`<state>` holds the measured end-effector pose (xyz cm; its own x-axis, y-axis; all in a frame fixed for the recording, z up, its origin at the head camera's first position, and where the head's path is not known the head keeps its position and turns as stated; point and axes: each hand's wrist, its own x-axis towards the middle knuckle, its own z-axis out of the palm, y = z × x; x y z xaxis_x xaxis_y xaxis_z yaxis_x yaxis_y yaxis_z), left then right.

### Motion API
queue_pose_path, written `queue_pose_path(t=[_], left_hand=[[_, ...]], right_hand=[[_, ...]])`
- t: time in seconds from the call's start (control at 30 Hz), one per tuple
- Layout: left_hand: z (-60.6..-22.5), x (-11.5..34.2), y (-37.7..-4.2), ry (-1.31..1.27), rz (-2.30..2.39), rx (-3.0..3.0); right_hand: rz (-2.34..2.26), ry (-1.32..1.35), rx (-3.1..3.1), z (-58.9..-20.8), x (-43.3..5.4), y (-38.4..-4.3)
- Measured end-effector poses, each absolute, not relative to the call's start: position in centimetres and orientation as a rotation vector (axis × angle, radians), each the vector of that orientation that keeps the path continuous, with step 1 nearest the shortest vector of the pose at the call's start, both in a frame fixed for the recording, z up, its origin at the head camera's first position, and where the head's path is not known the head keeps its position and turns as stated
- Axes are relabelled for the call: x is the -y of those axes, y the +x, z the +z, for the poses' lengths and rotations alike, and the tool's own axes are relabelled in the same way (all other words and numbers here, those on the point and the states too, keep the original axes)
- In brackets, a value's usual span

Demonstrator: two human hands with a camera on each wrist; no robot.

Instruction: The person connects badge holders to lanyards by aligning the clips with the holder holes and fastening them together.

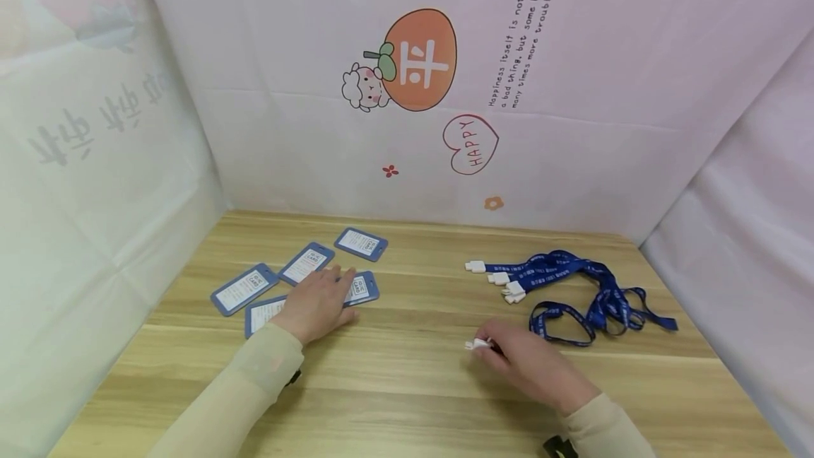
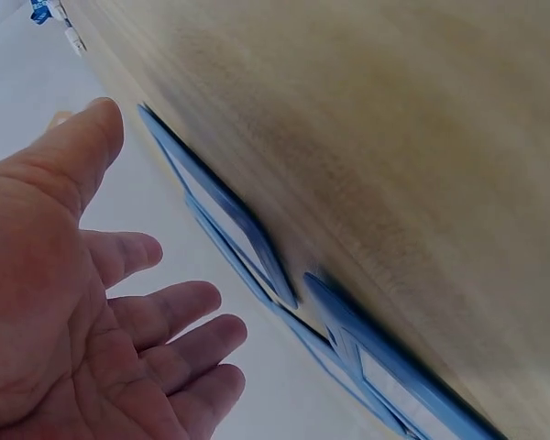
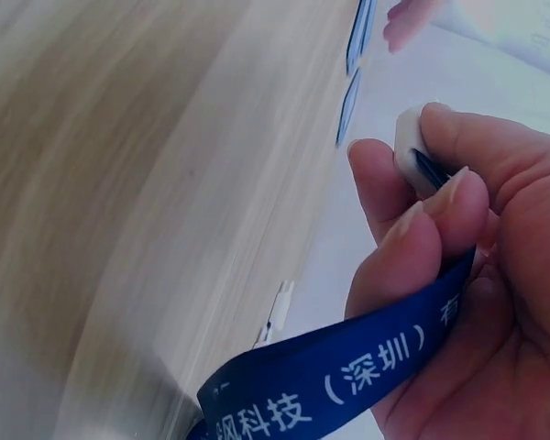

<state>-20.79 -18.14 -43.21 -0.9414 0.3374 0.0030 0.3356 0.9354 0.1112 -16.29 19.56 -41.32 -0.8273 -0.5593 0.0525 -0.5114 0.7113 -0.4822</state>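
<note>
In the head view my left hand (image 1: 316, 302) hovers over several blue badge holders on the wooden table, its fingers spread and holding nothing. One badge holder (image 1: 364, 288) shows just past the fingers, and another badge holder (image 1: 261, 316) is partly hidden by the hand. The left wrist view shows the palm (image 2: 46, 302) above the row of cards. With thumb and fingers my right hand (image 1: 531, 362) pinches the white plastic clip (image 1: 479, 344) of a lanyard. That lanyard's printed blue strap (image 3: 348, 371) runs through the curled fingers in the right wrist view.
More badge holders (image 1: 244, 288) lie at the table's left and far side. To the right rests a pile of blue lanyards (image 1: 604, 281), their white clips (image 1: 499, 278) pointing left. Printed cloth (image 1: 318, 161) hangs behind the table and along both sides.
</note>
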Motion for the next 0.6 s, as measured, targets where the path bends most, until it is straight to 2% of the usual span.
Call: queue_pose_path(t=[0.6], left_hand=[[-43.53,17.6,-21.79,0.505,0.141,-3.05]], right_hand=[[-0.721,-0.967,-2.808,-41.05,-18.48,-15.91]])
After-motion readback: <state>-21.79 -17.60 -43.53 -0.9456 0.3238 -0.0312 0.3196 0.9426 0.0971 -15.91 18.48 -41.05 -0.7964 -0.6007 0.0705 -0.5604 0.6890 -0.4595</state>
